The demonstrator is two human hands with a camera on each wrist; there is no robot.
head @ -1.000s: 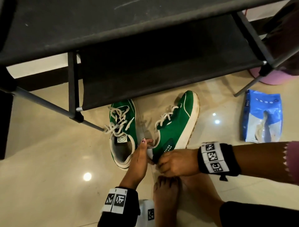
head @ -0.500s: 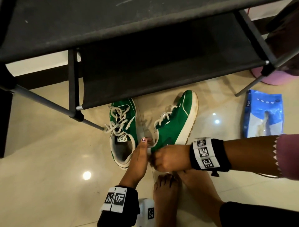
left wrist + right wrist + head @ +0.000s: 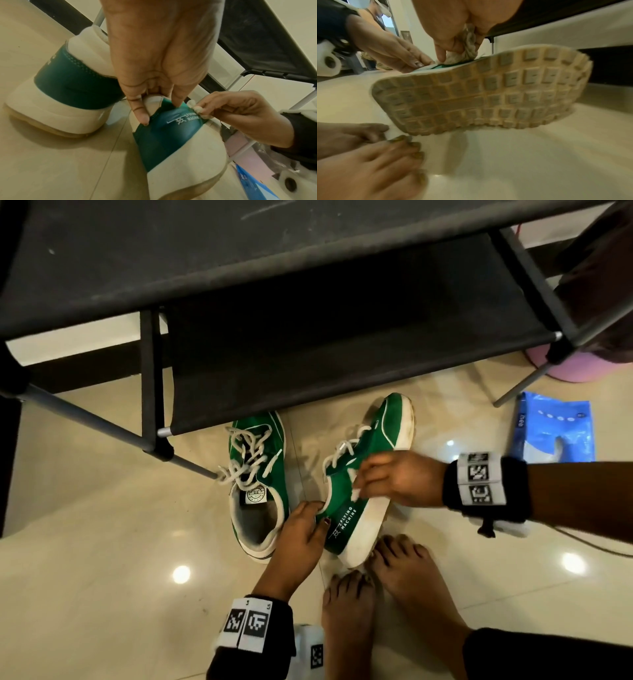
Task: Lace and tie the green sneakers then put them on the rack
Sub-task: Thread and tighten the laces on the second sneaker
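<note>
Two green sneakers lie on the floor in front of the black rack (image 3: 308, 320). The left sneaker (image 3: 257, 474) stands upright with its white laces loosely bunched. Beside it, the right sneaker (image 3: 366, 460) is tipped on its side, so its waffle sole (image 3: 488, 92) faces right. My left hand (image 3: 320, 513) pinches this sneaker's heel collar (image 3: 152, 102) between thumb and fingers. My right hand (image 3: 358, 477) grips a bunch of white lace (image 3: 465, 54) at the sneaker's side, just ahead of the printed heel patch (image 3: 181, 119).
The rack's lower shelf hangs over the sneakers' toes, and its metal leg (image 3: 191, 465) passes left of the left sneaker. A blue packet (image 3: 555, 433) and a pink object (image 3: 575, 368) lie at the right. Bare feet (image 3: 376, 577) rest just behind the tipped sneaker.
My right hand has moved from the heel forward to the laces and taken hold of them. The right sneaker has tipped further onto its side, and my left hand now pinches its heel collar.
</note>
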